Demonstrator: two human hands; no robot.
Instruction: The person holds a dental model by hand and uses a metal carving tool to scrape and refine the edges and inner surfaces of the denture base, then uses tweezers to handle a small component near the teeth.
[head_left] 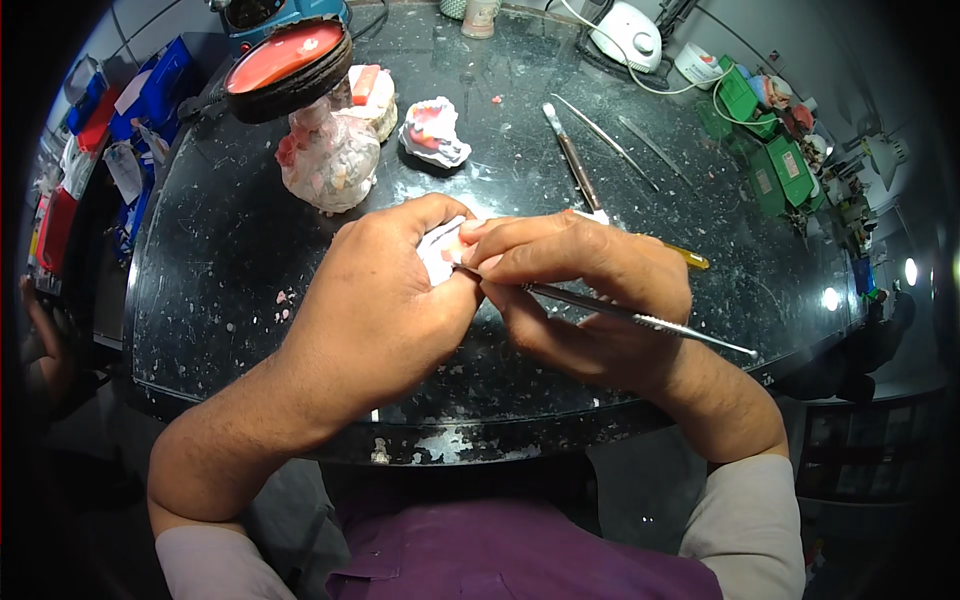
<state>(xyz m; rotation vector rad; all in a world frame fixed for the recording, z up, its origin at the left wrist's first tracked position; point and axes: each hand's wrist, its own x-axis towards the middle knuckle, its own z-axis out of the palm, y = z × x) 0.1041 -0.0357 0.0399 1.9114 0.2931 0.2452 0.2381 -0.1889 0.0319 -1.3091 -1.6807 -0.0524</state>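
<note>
While right hand (605, 270) grips, metal tool (665, 325) slants, free end (752, 352) lower-right.

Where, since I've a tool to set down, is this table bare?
Speckled but open: the table between its left edge and the left hand, and between the yellow handle and green boxes. Crowded: around the pink-topped disc and pale lump; beyond the right hand, among slim tools.

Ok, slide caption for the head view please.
Left hand holds a white and pink piece while the right hand grips a slim metal tool over a black table.
</note>
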